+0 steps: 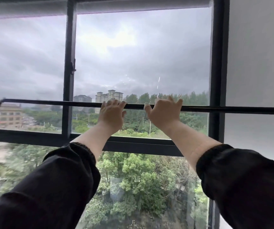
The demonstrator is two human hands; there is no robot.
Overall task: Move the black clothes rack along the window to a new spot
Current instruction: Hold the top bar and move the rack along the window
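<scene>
The black clothes rack (50, 102) stands right in front of the window, its top bar running across the view at hand height and bending down into a left upright at the far left. My left hand (112, 114) rests on the top bar near the middle, fingers hooked over it. My right hand (163, 111) is on the bar just to the right, palm against it, fingers spread upward and a white wrap on the thumb. Both arms wear black sleeves pushed back from the wrists.
A large window with a dark frame (69, 63) fills the view, with trees and buildings far below. A grey wall (258, 63) begins right of the thick frame post. The rack's bar runs off the right edge in front of that wall.
</scene>
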